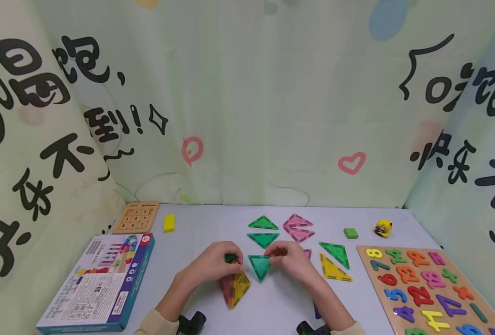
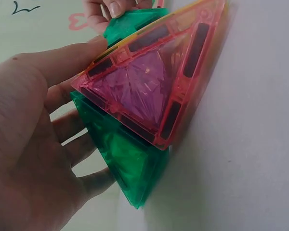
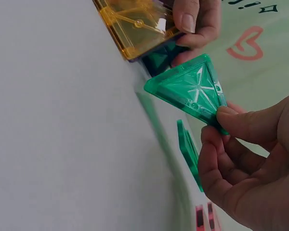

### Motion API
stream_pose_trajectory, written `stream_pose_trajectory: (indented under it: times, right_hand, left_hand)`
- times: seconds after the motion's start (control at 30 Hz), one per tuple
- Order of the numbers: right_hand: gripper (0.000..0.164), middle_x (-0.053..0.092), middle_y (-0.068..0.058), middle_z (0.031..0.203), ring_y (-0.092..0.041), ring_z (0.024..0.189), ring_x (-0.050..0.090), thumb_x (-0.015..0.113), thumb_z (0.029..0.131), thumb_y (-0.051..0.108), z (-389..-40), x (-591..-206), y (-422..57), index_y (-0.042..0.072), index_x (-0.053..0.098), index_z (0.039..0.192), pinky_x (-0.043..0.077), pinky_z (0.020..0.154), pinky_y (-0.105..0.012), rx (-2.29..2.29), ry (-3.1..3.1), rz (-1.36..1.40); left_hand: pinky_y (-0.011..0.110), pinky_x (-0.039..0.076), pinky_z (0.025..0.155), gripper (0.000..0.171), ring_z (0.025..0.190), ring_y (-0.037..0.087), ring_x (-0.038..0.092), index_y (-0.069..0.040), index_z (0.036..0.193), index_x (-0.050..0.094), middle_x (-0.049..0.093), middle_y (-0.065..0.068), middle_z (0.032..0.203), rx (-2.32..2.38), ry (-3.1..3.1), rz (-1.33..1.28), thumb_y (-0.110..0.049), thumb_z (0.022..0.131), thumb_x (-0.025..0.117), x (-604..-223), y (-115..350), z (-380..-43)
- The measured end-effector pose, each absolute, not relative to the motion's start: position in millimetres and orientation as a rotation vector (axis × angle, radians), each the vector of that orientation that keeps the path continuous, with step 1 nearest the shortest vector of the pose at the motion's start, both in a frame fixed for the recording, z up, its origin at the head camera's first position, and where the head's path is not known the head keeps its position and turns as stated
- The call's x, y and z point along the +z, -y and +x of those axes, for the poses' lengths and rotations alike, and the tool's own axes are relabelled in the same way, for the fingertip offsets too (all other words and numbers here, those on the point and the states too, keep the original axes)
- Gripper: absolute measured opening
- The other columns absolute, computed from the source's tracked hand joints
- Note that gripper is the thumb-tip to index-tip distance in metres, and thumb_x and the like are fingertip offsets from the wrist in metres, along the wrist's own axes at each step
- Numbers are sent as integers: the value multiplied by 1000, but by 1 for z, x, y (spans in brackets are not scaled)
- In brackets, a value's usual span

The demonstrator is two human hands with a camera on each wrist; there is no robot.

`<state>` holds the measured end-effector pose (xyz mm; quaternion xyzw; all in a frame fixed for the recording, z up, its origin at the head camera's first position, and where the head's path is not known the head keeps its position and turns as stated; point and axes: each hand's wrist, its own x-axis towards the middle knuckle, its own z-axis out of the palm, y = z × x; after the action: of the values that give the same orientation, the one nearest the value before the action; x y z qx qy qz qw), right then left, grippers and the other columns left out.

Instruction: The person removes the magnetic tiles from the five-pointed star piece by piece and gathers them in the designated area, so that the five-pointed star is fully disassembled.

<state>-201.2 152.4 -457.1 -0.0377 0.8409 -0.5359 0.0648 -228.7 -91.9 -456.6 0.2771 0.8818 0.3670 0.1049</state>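
Note:
My left hand [image 1: 215, 263] grips a small joined build of triangular magnetic tiles, its thumb and fingers at the upper edges. In that build a pink-red tile [image 2: 135, 86], a green tile [image 2: 123, 156] and a yellow tile [image 1: 240, 287] show. To its right, my right hand [image 1: 291, 261] pinches a single green triangle tile [image 3: 190, 89] by one corner between thumb and fingers. That tile is tilted, point down in the head view, apart from the build there. Beyond the right hand lie two green triangle tiles [image 1: 263, 240] and some pink triangle tiles [image 1: 296, 220].
Right of the right forearm lie a green tile [image 1: 335, 253] and a yellow triangle tile [image 1: 333, 269]. A number board [image 1: 398, 303] fills the right side. At left are a flat box [image 1: 92, 293], a wooden board [image 1: 123, 225] and a yellow block [image 1: 169, 223]. A green block [image 1: 350, 233] and duck-like toy [image 1: 383, 228] stand behind.

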Motion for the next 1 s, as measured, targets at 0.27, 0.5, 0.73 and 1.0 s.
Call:
stream_pose_trajectory:
  times: [0.27,0.5,0.73,1.0]
  right_hand:
    - [13,73,1,94,-16,90,59,68,89,5,-210,-461,-156,11,77,96,52,84,-34,-1473,-2702,25]
    - [9,73,-2,89,-16,82,58,69,88,4,-219,-468,-150,8,77,92,55,75,-31,-1316,-2874,-50]
    - [10,70,-1,91,-17,83,58,70,89,9,-213,-456,-146,11,76,97,55,75,-31,-1214,-2896,-90]
    - [20,70,-2,91,-14,77,55,76,85,16,-197,-451,-126,8,75,104,47,65,-26,-1217,-2474,-472]
  left_hand:
    - [23,49,69,11,80,8,56,-26,81,67,62,-11,86,1082,-2599,814,-29,87,76,-451,95,-226]
    - [22,48,72,11,80,7,56,-26,81,68,62,-11,86,1118,-2569,862,-27,87,77,-454,93,-227]
    - [22,47,72,12,80,6,56,-26,80,67,62,-12,86,1112,-2571,870,-28,87,77,-456,89,-229]
    - [22,47,71,15,80,6,55,-27,80,66,61,-12,86,1102,-2598,877,-34,86,77,-456,91,-229]
